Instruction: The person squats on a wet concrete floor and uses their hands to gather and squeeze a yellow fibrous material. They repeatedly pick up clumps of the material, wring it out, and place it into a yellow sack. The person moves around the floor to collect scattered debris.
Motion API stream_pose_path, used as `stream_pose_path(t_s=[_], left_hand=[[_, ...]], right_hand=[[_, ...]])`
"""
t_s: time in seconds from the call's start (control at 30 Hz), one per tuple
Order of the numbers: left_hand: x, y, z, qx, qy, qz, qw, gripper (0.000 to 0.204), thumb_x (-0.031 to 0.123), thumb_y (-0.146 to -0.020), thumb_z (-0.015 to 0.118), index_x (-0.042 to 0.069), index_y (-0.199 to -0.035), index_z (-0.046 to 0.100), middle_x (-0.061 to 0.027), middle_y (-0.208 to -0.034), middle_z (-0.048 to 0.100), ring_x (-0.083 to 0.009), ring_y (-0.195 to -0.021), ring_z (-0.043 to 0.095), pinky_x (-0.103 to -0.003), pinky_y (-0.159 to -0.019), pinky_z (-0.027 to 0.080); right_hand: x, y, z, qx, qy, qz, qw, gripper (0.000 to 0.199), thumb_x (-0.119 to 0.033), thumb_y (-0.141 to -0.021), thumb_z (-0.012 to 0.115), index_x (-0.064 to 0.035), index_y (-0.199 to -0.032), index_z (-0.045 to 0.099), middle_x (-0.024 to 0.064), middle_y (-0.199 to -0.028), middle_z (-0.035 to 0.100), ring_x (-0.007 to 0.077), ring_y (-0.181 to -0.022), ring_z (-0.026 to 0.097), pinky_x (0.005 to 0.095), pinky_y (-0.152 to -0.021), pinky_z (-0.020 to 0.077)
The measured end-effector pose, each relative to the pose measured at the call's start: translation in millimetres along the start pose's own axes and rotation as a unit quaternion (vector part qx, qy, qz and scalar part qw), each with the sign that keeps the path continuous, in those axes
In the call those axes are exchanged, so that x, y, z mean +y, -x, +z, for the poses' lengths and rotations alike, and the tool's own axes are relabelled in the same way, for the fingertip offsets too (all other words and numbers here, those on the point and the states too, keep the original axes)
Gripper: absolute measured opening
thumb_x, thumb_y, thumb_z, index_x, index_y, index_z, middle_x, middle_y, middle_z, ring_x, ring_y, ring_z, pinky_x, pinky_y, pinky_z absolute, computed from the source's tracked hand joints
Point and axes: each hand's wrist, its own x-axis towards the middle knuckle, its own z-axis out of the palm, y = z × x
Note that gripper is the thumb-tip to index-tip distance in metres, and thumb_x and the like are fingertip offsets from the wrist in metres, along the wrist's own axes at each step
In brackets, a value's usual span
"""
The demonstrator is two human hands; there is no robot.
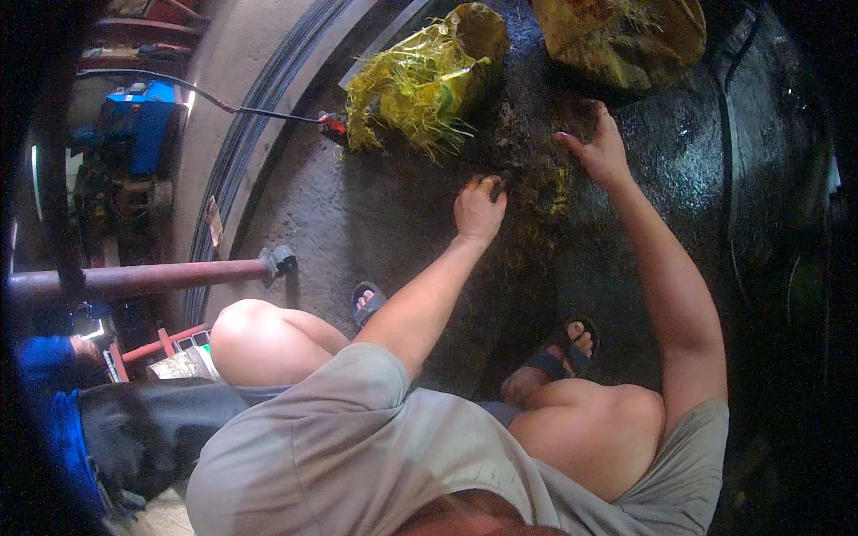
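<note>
My left hand (480, 211) is low over the dark wet floor, fingers curled in around a small dark lump (498, 190) whose kind I cannot make out. Further right, my right hand (601, 150) reaches forward with thumb and fingers apart, just short of a brownish-yellow sack (626, 49). Dim brown matter shows beside its fingers, but nothing is plainly gripped. A torn, frayed yellow woven sack (402, 89) lies ahead of my left hand. Dark scraps with yellow bits (547, 189) lie on the floor between my hands.
A red-tipped cable (331, 123) ends by the frayed sack. Long dark rods (255, 107) run along the left. A reddish pipe (170, 277) juts in from the left, below a blue machine (147, 129). Behind my left side is a person's dark-clothed leg (161, 438).
</note>
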Motion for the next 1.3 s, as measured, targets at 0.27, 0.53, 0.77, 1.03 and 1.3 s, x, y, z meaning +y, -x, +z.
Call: stream_pose_path(t_s=[0.27, 0.53, 0.77, 1.03, 1.3], left_hand=[[36.3, -88.8, -8.2, 0.093, 0.061, 0.083, 0.99, 0.04, 0.021, -0.082, 0.079, 0.011, -0.119, 0.067, -0.0168, -0.121, 0.065, -0.0379, -0.11, 0.065, -0.047, -0.092, 0.054], [-1.1, -143.0, 7.0, -0.178, -0.067, 0.121, 0.974, 0.043, 0.021, -0.087, 0.073, 0.014, -0.129, 0.067, -0.0173, -0.135, 0.062, -0.0376, -0.12, 0.062, -0.045, -0.103, 0.05], [7.3, -96.2, -23.4, -0.285, -0.083, 0.133, 0.946, 0.038, 0.026, -0.086, 0.073, 0.015, -0.123, 0.072, -0.0175, -0.118, 0.07, -0.0389, -0.112, 0.065, -0.046, -0.099, 0.052], [3.4, -26.7, -19.6, -0.235, -0.144, 0.165, 0.947, 0.04, 0.023, -0.085, 0.071, 0.016, -0.124, 0.07, -0.021, -0.129, 0.061, -0.0404, -0.116, 0.062, -0.05, -0.098, 0.053], [9.1, -18.3, -3.1, -0.207, -0.187, 0.183, 0.943, 0.046, 0.011, -0.087, 0.064, 0.022, -0.132, 0.066, -0.0203, -0.146, 0.051, -0.0436, -0.123, 0.058, -0.049, -0.103, 0.051]], right_hand=[[-4.9, 2.1, -5.2, 0.01, -0.002, 0.02, 1.0, 0.085, -0.041, -0.077, 0.087, -0.0028, -0.141, 0.047, 0.0242, -0.132, 0.059, 0.0406, -0.126, 0.056, 0.045, -0.107, 0.0444], [7.7, -0.5, -4.1, 0.009, -0.01, 0.0, 1.0, 0.091, -0.049, -0.074, 0.087, -0.0048, -0.143, 0.046, 0.0246, -0.129, 0.059, 0.042, -0.123, 0.057, 0.0471, -0.103, 0.048], [5.0, -0.9, -6.5, 0.012, -0.012, 0.009, 1.0, 0.086, -0.046, -0.075, 0.087, -0.0052, -0.139, 0.049, 0.0237, -0.129, 0.061, 0.0411, -0.123, 0.058, 0.047, -0.104, 0.0471], [2.2, -4.8, 1.3, 0.038, -0.008, 0.001, 0.999, 0.078, -0.043, -0.076, 0.087, -0.0041, -0.134, 0.052, 0.0215, -0.129, 0.063, 0.0396, -0.125, 0.057, 0.0452, -0.107, 0.0439], [20.8, -5.9, -21.7, 0.054, -0.038, -0.023, 0.998, 0.085, -0.046, -0.075, 0.088, -0.0032, -0.138, 0.05, 0.023, -0.13, 0.06, 0.0403, -0.126, 0.055, 0.0461, -0.105, 0.0459]])
